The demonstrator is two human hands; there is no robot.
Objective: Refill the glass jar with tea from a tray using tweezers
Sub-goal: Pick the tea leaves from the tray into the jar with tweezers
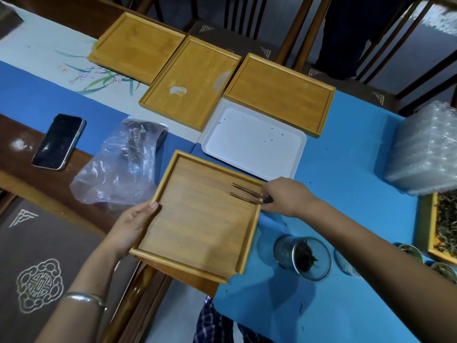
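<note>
My left hand [134, 225] grips the left rim of a bare wooden tray [197, 219], which hangs partly over the table's near edge. My right hand [286, 196] holds dark tweezers [247, 194] by their joined end, tips apart and pointing left over the tray's far right corner. A glass jar [303, 258] with dark tea leaves inside stands on the blue cloth just right of the tray, below my right forearm. Another tray holding loose tea [445, 224] shows at the right edge.
Three bare wooden trays [193, 82] and a white tray [252, 142] with a few tea crumbs lie beyond. A plastic bag [123, 167] and a phone [58, 141] sit to the left. Stacked clear plastic packs [427, 149] stand right; more jars [410, 252] stand near the right edge.
</note>
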